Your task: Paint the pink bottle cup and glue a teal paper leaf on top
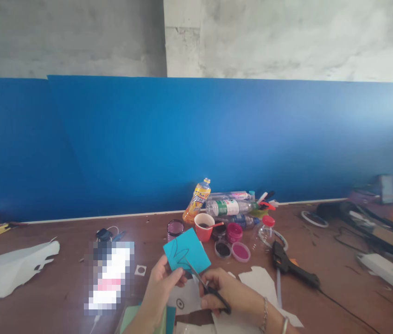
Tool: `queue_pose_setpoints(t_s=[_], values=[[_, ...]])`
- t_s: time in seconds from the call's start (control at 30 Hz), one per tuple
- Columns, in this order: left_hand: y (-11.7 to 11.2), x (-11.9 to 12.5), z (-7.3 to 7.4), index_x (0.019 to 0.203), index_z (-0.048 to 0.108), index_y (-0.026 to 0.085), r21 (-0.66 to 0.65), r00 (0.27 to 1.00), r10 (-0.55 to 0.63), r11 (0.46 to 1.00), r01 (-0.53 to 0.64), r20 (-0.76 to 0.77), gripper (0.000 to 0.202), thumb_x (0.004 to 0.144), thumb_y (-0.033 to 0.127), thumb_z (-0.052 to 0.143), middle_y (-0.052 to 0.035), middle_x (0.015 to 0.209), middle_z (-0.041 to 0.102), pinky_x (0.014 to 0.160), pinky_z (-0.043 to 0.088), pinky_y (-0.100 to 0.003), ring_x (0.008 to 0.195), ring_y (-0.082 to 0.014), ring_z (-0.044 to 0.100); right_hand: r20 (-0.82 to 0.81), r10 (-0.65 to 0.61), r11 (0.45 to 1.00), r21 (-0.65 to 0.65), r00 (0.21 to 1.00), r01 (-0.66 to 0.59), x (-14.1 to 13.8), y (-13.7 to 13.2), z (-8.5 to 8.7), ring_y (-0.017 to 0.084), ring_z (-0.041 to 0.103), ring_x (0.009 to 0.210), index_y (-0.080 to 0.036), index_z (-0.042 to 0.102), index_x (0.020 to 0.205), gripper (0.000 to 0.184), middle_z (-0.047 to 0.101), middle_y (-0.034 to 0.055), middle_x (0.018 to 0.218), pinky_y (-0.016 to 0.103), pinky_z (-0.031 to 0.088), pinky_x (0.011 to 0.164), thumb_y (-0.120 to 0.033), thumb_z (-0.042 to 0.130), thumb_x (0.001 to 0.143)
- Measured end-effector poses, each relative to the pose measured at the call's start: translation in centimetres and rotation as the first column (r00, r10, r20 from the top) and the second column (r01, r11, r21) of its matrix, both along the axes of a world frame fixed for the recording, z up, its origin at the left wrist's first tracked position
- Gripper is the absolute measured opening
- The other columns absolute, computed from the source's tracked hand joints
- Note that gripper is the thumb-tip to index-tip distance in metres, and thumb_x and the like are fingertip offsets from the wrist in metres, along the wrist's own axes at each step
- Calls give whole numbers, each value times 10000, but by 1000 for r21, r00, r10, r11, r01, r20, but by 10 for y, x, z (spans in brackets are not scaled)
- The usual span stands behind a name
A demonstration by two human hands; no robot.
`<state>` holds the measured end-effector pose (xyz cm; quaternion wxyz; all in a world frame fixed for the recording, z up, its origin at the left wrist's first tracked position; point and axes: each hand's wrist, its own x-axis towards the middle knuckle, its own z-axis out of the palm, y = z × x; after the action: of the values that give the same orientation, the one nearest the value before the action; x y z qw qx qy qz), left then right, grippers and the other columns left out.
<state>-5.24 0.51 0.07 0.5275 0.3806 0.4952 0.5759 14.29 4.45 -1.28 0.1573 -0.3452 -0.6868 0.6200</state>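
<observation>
My left hand (161, 287) pinches the lower edge of a teal paper square (186, 250) with a black line drawn on it, holding it up over the table. My right hand (226, 292) grips black-handled scissors (205, 284), and their blades reach up into the paper's lower edge along the drawn line. Bracelets show on my right wrist. White paper scraps (259, 280) lie under and beside my hands.
A black glue gun (292, 266) with its cord lies to the right. Behind the paper stand a red cup (204, 226), small paint pots (241, 251), bottles (229, 207) and markers. White paper (9, 269) lies at left, cables and a white power strip (389, 273) at right. A blue board (196, 139) backs the brown table (339, 297).
</observation>
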Motion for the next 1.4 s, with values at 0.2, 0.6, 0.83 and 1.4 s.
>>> queue_pose_setpoints(t_s=[0.2, 0.6, 0.83, 1.4], values=[[1, -1, 0, 944, 656, 140, 10, 1000, -12, 1000, 12, 5, 414, 603, 358, 744, -16, 614, 662, 541, 466, -258, 550, -150, 596, -12, -2, 1000, 9, 1000, 2, -1, -1, 5, 52, 459, 395, -114, 619, 762, 346, 554, -47, 500, 140, 326, 364, -390, 785, 635], [-1, 0, 4, 939, 663, 143, 4, 1000, -1, 1000, 1, -3, 386, 613, 339, 725, -18, 644, 672, 560, 469, -258, 566, -144, 592, 52, -1, 1000, -2, 999, 1, 0, -2, 10, 51, 428, 385, -117, 639, 770, 365, 559, -46, 494, 144, 301, 352, -423, 781, 630], [-2, 0, 4, 938, 654, 145, 12, 1000, -9, 1000, 9, 3, 371, 624, 333, 713, -20, 646, 672, 564, 466, -263, 564, -144, 584, 86, -8, 1000, 16, 996, 7, 1, -3, 14, 54, 445, 403, -118, 649, 776, 314, 568, -43, 502, 143, 318, 371, -369, 775, 637], [-4, 4, 5, 950, 654, 154, 5, 1000, -7, 1000, 7, -2, 383, 617, 335, 716, -14, 617, 665, 559, 458, -262, 565, -159, 598, 4, 23, 1000, -3, 1000, -23, 1, 1, 1, 68, 468, 423, -113, 643, 807, 390, 564, -37, 517, 153, 338, 387, -436, 780, 637]])
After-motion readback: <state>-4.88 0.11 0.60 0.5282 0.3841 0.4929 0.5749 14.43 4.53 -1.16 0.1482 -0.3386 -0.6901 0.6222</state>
